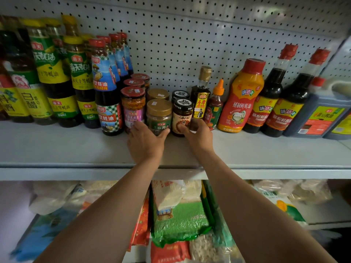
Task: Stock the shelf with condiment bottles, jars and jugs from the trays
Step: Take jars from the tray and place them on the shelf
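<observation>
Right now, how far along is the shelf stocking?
Mostly done, by the look of it: the shelf carries a full row from the yellow-capped bottles to the dark jug. In hand: the left hand holds the gold-lidded jar, the right hand the black-lidded jar. No trays are in view, so what is left is unclear.

- Left hand point(146, 142): fingers wrap the base of a gold-lidded jar point(159, 116) standing on the shelf point(57, 147).
- Right hand point(198, 136): thumb and fingers grip a black-lidded jar point(182, 117), just beside the gold-lidded one.
- Left of these jars: a red-lidded jar point(132, 109), then tall dark bottles point(76, 78) with yellow or red caps.
- Right of them: a slim gold-capped bottle point(201, 92), an orange-nozzled squeeze bottle point(215, 105), a red squeeze bottle point(241, 97) and a blue jug point(321, 114).
- Behind: white pegboard point(190, 35).
- Lower shelf: bagged goods point(178, 219).
</observation>
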Demonstrator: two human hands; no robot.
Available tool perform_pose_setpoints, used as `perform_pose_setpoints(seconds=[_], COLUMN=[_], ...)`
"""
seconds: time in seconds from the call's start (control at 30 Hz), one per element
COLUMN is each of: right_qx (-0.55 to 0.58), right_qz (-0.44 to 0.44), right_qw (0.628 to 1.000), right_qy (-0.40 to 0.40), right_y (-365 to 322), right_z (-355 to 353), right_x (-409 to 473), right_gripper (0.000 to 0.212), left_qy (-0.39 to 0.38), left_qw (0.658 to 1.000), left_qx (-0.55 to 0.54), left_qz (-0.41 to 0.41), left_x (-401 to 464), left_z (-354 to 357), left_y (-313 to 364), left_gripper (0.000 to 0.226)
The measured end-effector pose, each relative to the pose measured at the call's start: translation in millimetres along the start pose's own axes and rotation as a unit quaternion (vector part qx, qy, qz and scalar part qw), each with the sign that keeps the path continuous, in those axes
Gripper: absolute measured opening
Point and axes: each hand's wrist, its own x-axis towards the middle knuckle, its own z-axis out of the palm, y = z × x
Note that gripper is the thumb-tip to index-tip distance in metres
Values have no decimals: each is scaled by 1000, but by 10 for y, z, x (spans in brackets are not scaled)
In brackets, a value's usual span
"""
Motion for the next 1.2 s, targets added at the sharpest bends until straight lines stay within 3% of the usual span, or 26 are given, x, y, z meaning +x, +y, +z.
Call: perform_pose_setpoints(seconds=[0.33,0.57,0.73,0.8,0.97,1.2], right_qx=[-27,-6,-41,-94,-216,-261], right_qz=[10,-71,-132,-125,-26,70], right_qw=[998,997,990,987,957,922], right_qy=[49,12,6,-21,-191,-277], right_y=[-81,141,445,583,1260,2208], right_z=[-136,-342,-572,-711,-1009,-1143], right_x=[-416,-1214,-1539,-1626,-1959,-2635], right_gripper=[50,39,35,39,59,62], left_qy=[-50,-61,-54,-61,-138,-229], left_qw=[994,972,974,979,978,964], left_qx=[-97,-229,-220,-193,-131,-24], left_qz=[23,15,19,-6,-82,-132], left_x=[-120,-743,-1395,-1670,-2342,-3296], left_z=[-193,-556,-514,-411,-10,142], left_y=[-133,-222,-378,-476,-880,-1450], left_gripper=[61,42,40,40,57,61])
